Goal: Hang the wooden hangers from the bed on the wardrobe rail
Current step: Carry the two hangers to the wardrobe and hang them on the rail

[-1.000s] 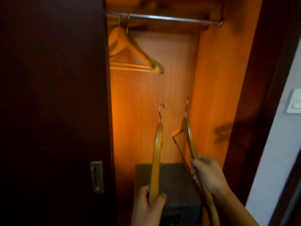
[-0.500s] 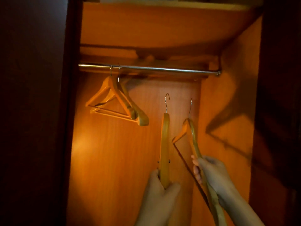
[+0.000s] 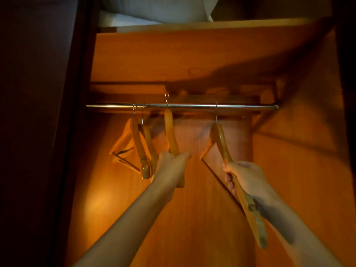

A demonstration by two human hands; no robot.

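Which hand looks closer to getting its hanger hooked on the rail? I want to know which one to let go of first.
Right, probably. The right hand's hanger has its hook at the rail, seemingly over it. The left hand's hanger has its hook above the rail, blurred, apparently not seated yet.

Warm orange wardrobe interior (image 3: pixel 173 54), dark door (image 3: pixel 38 112) left, white bedding (image 3: pixel 158 10) above.

We're seeing motion blur around the left hanger's hook (image 3: pixel 166 101), so we can't tell whether it's seated on the rail (image 3: pixel 192 106). The left hand (image 3: pixel 170 160) is covering that hanger's lower end. The pillow (image 3: pixel 154 10) is getting cropped by the top edge.
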